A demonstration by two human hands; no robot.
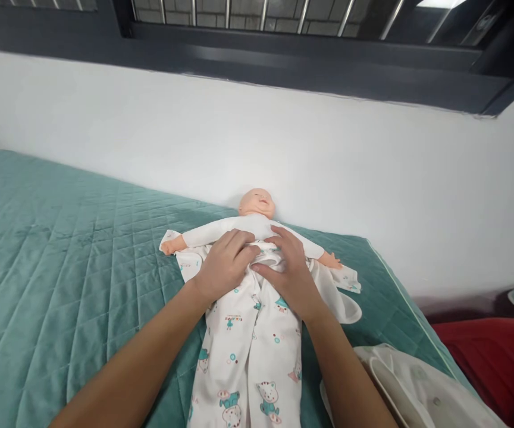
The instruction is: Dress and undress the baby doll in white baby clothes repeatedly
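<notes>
A baby doll (257,205) lies on its back on a teal quilted bed (60,249), arms spread, its head toward the white wall. It wears a white printed sleepsuit (250,345) with small animal figures. My left hand (223,264) rests on the doll's belly, fingers curled onto the fabric at the waist. My right hand (286,270) lies beside it on the same spot, fingers bent and pressing into the bunched cloth. The two hands touch at the fingertips. What the fingers grip beneath is hidden.
A white wall runs behind the bed under a dark window frame (284,53). Another white garment (413,386) lies at the bed's near right corner. A red object (493,356) sits past the bed's right edge.
</notes>
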